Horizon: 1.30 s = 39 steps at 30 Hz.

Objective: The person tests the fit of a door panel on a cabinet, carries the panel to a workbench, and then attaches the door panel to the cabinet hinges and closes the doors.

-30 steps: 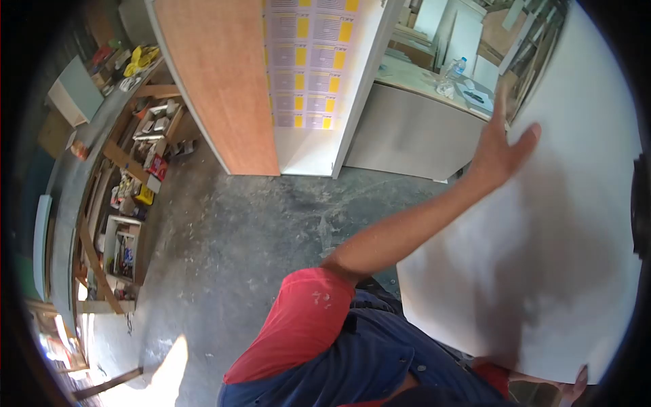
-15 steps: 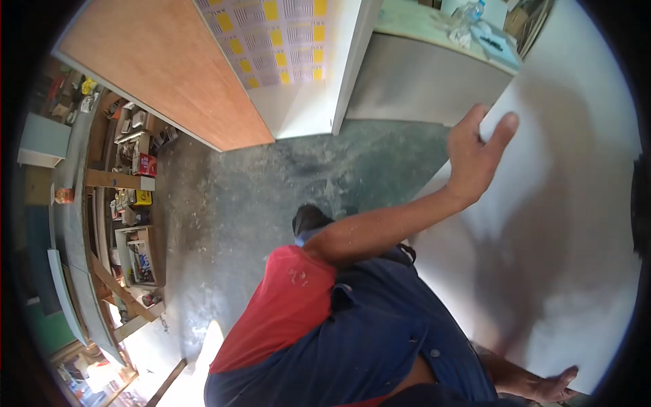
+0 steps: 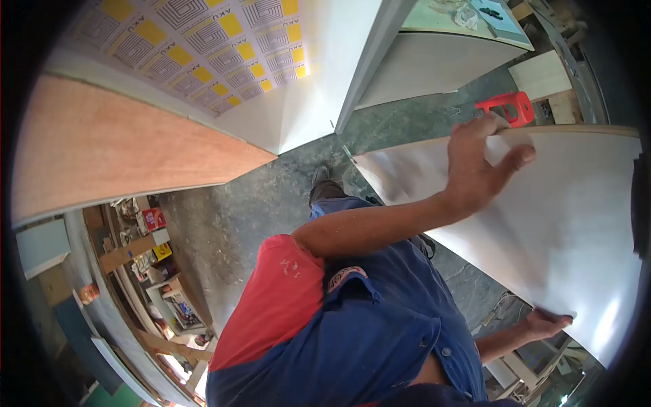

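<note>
A large white panel point(image 3: 563, 224) takes up the right side of the view, tilted, with its long thin edge towards the back. My left hand point(image 3: 475, 173) reaches across my body and grips that far edge, thumb on the white face and fingers over the edge. Lower down, my right hand point(image 3: 542, 325) is closed round the near edge; part of its fingers is hidden by the panel. One corner of the panel points towards the white cabinet point(image 3: 319, 102), close to the floor.
The cabinet's back carries AKU-printed film point(image 3: 230, 51); a brown wooden panel point(image 3: 149, 149) adjoins it. Left stands a cluttered wooden shelf point(image 3: 125, 254). Behind my left hand is a red plastic object point(image 3: 517, 108). A pale-topped table point(image 3: 441, 61) stands at the back right above the concrete floor point(image 3: 237, 244).
The panel has swung and tipped, so its far edge now runs nearly level across the view. Both hands keep hold of it. My view has turned, with the cabinet appearing nearer.
</note>
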Tool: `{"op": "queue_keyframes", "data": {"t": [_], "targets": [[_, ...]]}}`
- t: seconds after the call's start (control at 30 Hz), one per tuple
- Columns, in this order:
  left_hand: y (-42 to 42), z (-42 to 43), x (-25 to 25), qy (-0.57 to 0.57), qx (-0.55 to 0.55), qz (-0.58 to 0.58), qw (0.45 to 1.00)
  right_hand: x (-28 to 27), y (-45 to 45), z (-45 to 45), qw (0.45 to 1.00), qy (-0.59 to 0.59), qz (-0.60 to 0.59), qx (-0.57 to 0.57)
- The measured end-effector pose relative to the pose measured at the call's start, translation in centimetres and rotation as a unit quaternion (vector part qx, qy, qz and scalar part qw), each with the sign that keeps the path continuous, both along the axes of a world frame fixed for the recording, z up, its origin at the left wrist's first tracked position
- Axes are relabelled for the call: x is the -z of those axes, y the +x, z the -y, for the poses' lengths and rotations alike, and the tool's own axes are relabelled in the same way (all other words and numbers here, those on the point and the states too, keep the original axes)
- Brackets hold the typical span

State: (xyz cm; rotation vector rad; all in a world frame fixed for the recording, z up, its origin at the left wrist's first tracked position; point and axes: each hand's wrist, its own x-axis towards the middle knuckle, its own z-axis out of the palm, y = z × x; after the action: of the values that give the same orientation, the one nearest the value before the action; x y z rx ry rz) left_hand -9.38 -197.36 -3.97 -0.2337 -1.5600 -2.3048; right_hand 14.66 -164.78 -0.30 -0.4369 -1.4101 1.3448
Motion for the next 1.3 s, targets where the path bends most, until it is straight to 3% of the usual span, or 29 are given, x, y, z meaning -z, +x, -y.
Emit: {"op": "queue_keyframes", "data": {"t": [0.17,0.23,0.3,0.37,0.47,0.5,0.57,0.63,0.8,0.97,1.3], "targets": [[-4.5,4.9,4.1,0.047,0.037,0.084,0.995,4.6,-3.2,5.8,0.997,-0.049,0.017,-0.061],[-5.6,5.4,6.6,0.124,-0.031,0.102,0.987,8.7,-2.8,5.1,0.997,-0.036,0.016,-0.064],[-7.1,6.4,8.7,0.021,-0.136,0.049,0.989,9.6,-5.1,9.8,0.999,-0.024,0.014,-0.037],[-8.3,7.9,8.6,0.092,-0.069,0.13,0.985,12.3,-5.4,9.5,0.999,-0.009,0.029,-0.044],[-9.7,9.2,10.4,0.114,-0.016,0.123,0.986,10.2,-9.3,16.5,0.999,0.006,0.028,-0.038],[-9.9,9.4,10.9,0.075,-0.046,0.132,0.987,9.7,-10.1,17.8,0.998,0.022,0.043,-0.027],[-10.9,9.8,12.3,0.037,-0.072,0.129,0.988,11.7,-10.0,16.5,0.999,-0.005,0.038,-0.013],[-11.7,10.5,13.2,0.137,-0.024,0.183,0.973,13.1,-10.2,16.2,0.998,-0.011,0.067,-0.016],[-13.3,11.1,14.5,0.186,-0.04,0.253,0.949,11.9,-12.4,20.7,0.997,0.007,0.072,0.001],[-15.0,11.3,15.6,0.2,-0.023,0.248,0.948,11.0,-14.0,23.1,0.997,0.015,0.079,0.005],[-16.6,10.9,19.4,0.175,-0.032,0.236,0.955,14.7,-14.1,22.2,0.996,-0.017,0.084,-0.027]]}}
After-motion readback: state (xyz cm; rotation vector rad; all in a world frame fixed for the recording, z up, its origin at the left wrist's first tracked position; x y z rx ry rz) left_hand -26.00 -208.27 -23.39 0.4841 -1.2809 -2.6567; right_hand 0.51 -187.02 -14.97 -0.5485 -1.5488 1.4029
